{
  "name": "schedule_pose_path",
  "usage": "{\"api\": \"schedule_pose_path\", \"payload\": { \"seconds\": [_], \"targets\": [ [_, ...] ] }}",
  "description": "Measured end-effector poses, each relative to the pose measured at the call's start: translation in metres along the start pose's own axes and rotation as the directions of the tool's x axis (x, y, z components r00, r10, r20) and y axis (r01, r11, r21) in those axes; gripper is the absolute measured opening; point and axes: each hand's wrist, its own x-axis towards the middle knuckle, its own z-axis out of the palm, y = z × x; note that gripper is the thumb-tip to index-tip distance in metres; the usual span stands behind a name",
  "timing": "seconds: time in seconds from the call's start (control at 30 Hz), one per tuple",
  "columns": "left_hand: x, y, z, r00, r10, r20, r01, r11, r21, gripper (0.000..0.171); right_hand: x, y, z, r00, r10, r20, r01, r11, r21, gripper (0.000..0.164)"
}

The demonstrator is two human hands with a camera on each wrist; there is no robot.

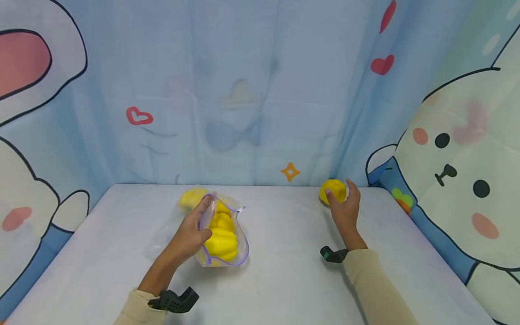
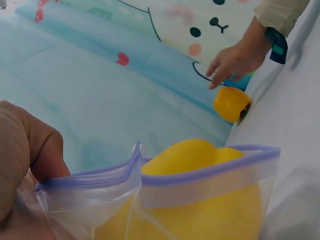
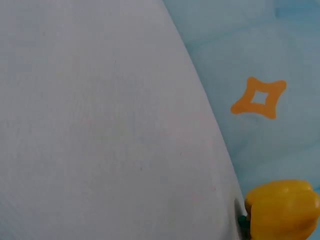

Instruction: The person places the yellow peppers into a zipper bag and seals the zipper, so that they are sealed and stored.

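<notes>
My left hand (image 1: 188,234) grips the rim of a clear zip bag (image 1: 243,239) with a purple seal. The bag's mouth is spread apart, and yellow bell peppers (image 1: 221,243) show inside it. In the left wrist view, a large yellow pepper (image 2: 195,155) pokes up past the purple edge. At the table's back right lies a single yellow bell pepper (image 1: 335,192), its green stem (image 3: 243,222) low in the right wrist view. My right hand (image 1: 345,210) is at this pepper with thumb and fingers spread apart; in the left wrist view a small gap shows between them.
Another yellow shape (image 1: 191,198) sits behind the left hand, partly under clear plastic. The white table (image 1: 280,262) ends at a blue printed curtain (image 1: 243,90) along the back. Each wrist wears a black camera band (image 1: 172,301).
</notes>
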Motion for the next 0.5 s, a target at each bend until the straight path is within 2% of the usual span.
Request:
{"api": "schedule_pose_path", "payload": {
  "seconds": [0.17, 0.3, 0.4, 0.5],
  "targets": [
    [0.003, 0.0, 0.003, 1.0, 0.012, 0.004, -0.012, 1.0, -0.01, 0.085, 0.011, 0.009, -0.007, 0.991, 0.121, 0.063, -0.117, 0.991, -0.06, 0.089],
    [0.004, 0.0, 0.003, 1.0, 0.013, 0.011, -0.013, 1.0, -0.017, 0.085, 0.019, 0.016, -0.007, 0.974, 0.199, 0.108, -0.193, 0.979, -0.068, 0.095],
    [0.002, 0.001, 0.001, 1.0, 0.009, 0.009, -0.008, 1.0, -0.019, 0.085, 0.024, 0.023, -0.003, 0.953, 0.255, 0.164, -0.25, 0.967, -0.055, 0.099],
    [0.0, 0.001, 0.001, 1.0, 0.015, 0.015, -0.015, 0.999, -0.032, 0.086, 0.027, 0.029, -0.002, 0.941, 0.279, 0.193, -0.272, 0.96, -0.062, 0.099]
  ]
}}
